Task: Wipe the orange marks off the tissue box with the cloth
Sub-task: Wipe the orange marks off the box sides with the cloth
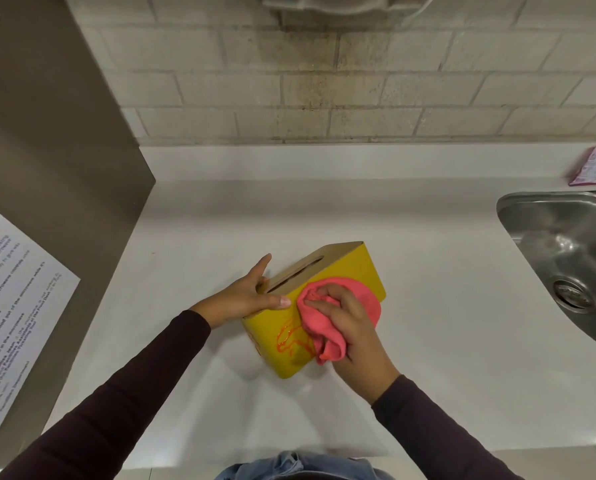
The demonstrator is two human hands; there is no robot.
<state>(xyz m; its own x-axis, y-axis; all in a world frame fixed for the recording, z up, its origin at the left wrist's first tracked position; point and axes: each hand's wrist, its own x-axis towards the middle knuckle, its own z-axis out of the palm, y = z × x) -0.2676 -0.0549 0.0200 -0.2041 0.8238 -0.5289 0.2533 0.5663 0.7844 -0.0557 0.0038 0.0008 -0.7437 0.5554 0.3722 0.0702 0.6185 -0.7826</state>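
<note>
Risk of smearing: orange marks [294, 341] wet-looking on yellow tissue box [355, 268] mid-surface, well off sink-side edge; right hand [353, 327] fingers closed on bunched pink cloth [324, 320] against box side; left hand [246, 297] clamping box end, could slip.

Bare counter [428, 289] surrounds the tissue box [355, 268]; sink [566, 244] lies well right.

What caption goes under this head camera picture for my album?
Right hand rubs a pink cloth over orange marks on a yellow tissue box steadied by the left hand.
</note>
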